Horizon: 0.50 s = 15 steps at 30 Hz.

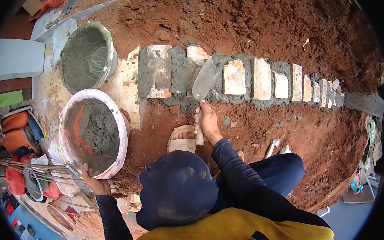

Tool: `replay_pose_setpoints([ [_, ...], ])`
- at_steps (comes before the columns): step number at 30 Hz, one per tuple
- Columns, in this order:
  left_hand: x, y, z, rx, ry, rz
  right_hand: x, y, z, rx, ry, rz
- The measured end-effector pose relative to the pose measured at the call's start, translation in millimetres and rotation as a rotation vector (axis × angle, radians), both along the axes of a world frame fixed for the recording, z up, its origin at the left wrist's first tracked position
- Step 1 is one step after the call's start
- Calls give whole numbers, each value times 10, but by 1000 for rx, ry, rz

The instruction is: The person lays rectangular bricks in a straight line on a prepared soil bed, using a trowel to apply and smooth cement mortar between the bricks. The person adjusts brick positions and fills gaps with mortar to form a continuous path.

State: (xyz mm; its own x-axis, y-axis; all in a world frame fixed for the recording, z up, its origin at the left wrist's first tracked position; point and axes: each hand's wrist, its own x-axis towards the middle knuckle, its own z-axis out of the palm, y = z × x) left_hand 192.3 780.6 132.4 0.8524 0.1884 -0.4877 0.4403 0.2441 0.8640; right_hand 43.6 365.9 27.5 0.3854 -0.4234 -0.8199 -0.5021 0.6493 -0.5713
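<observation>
Mortar sits in two buckets at nine o'clock: the white bucket (93, 134), tilted, whose rim the left hand (95, 183) grips at its lower edge, and a grey bucket (88, 57) just above it at ten o'clock. The right hand (208, 123) is clenched round the handle of one trowel (202, 83), whose blade lies on the wet mortar bed (181, 77) at twelve o'clock. About ten bricks (234, 77) run in a single row toward two o'clock. One hammer (271, 147) lies on red soil (250, 22) at three o'clock.

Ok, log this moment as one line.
left hand: grips rim of mortar bucket | right hand: holds trowel, blade on wet mortar bed | brick row set along red soil
</observation>
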Motion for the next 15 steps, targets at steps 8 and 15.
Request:
replay_pose_setpoints([
  [8,11,-33,3,31,-12,-7,324,393,-162,-509,208,789],
  [15,2,11,-22,-14,-36,-26,-246,-242,163,-759,398,793],
])
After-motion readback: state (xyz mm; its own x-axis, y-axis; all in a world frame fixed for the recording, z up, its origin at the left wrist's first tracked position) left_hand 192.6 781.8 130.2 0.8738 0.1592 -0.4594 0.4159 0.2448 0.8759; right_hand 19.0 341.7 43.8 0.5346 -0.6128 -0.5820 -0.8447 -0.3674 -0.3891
